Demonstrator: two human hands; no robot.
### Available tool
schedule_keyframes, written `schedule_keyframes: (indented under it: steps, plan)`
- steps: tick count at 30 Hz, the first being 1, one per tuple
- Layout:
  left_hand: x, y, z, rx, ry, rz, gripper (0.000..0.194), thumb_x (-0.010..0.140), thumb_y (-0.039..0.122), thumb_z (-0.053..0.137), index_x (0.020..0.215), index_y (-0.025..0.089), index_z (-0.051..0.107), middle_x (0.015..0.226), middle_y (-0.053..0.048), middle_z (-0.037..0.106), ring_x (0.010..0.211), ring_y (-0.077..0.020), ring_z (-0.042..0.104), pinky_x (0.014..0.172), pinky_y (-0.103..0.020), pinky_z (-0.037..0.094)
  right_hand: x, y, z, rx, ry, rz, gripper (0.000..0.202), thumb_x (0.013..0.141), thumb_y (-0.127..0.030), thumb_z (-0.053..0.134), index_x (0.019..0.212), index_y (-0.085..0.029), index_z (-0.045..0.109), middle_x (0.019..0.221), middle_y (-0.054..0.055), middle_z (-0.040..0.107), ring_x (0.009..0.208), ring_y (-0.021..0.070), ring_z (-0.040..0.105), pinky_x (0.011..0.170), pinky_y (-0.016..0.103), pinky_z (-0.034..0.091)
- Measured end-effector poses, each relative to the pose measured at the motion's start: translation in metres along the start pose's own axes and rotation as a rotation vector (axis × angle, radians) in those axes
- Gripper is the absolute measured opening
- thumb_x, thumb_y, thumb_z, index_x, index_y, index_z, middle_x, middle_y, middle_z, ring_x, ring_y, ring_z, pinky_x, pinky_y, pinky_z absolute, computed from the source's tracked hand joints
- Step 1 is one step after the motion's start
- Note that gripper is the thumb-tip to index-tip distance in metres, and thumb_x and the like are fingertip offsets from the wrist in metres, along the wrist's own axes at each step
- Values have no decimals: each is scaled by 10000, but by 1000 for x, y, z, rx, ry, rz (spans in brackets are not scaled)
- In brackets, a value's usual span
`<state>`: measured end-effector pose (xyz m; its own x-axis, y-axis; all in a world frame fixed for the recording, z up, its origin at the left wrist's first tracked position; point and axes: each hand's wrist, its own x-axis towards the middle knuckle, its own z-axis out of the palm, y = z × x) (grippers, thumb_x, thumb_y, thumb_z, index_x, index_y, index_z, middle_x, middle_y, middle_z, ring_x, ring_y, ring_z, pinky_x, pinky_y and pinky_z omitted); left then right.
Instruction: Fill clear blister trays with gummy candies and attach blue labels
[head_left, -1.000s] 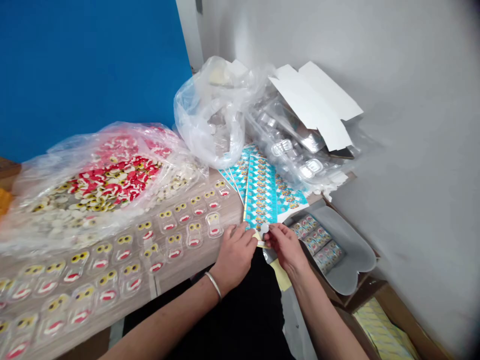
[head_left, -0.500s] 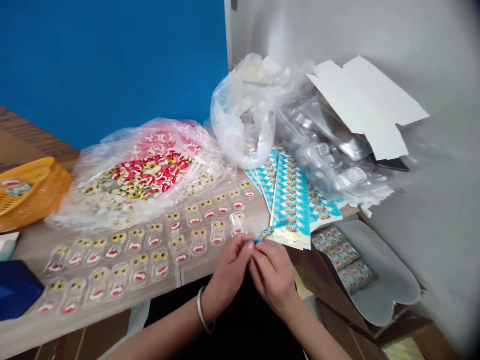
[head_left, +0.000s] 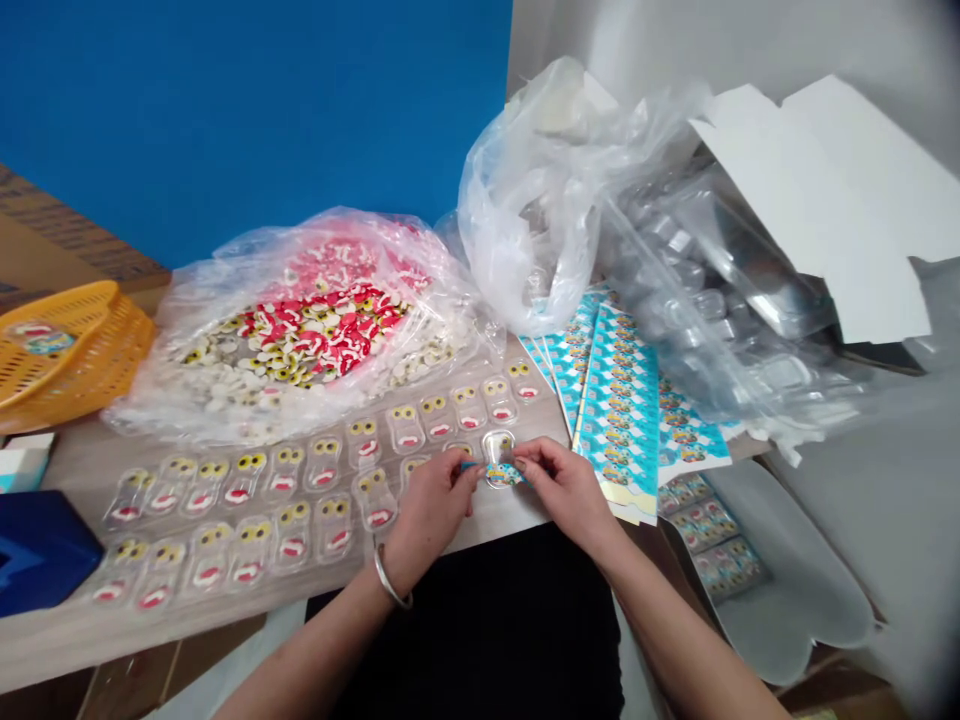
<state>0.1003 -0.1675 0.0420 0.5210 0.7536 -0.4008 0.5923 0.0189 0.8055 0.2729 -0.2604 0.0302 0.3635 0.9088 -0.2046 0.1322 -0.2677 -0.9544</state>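
Between both hands is stretched a small blue printed sticker (head_left: 504, 474), lying over the lower part of a clear plastic blister case (head_left: 498, 446) at the right end of the front row. My left hand (head_left: 439, 510) pinches the sticker's left end and wears a silver bangle. At its other end, my right hand (head_left: 564, 488) pinches between thumb and finger. Two rows of clear cases run to the left, each with yellow eye pieces and a red mouth piece, like this case (head_left: 334, 527). My left hand partly covers some of them.
Blue sticker sheets (head_left: 619, 400) lie right of the cases. Behind are an open bag of red, white and yellow pieces (head_left: 322, 330), a crumpled clear bag (head_left: 517, 220) and bagged clear cases (head_left: 697, 290). An orange basket (head_left: 75, 350) and dark blue bin (head_left: 45, 555) stand left.
My hands have moved apart and forward onto the table, with the sticker now spread over the end case instead of held above my lap. The camera view has shifted slightly.
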Motion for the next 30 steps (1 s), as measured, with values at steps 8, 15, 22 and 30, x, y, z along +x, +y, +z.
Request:
schedule_keyframes:
  steps: [8, 15, 22, 30]
  plan:
    - [10, 2, 8, 9, 118, 61, 219, 872, 323, 589, 1066, 223, 568, 580, 79, 542, 457, -121, 539, 515, -240, 353, 24, 0, -6, -7, -127, 55, 173, 819, -326, 624, 946, -210, 631, 714, -34, 572, 647, 138, 544, 634, 270, 443]
    - [15, 2, 15, -127, 87, 18, 104, 903, 330, 549, 932, 231, 541, 582, 80, 556, 447, -109, 555, 507, -227, 378, 31, -7, -14, -190, -180, 30, 89, 837, -292, 611, 884, -221, 640, 823, -8, 673, 769, 163, 611, 737, 292, 459]
    - [14, 10, 12, 118, 126, 34, 75, 880, 274, 557, 916, 220, 593, 607, 52, 579, 527, -136, 572, 547, -250, 367, 36, -2, -10, -247, -129, 76, 71, 806, -257, 625, 866, -222, 607, 820, -11, 684, 758, 166, 630, 718, 282, 452]
    - [17, 7, 15, 383, 131, 128, 60, 910, 229, 525, 927, 211, 579, 738, 5, 655, 641, -170, 613, 612, -281, 375, 37, -2, -9, -393, -110, 68, 84, 810, -210, 606, 882, -232, 566, 806, -12, 675, 743, 176, 636, 696, 279, 436]
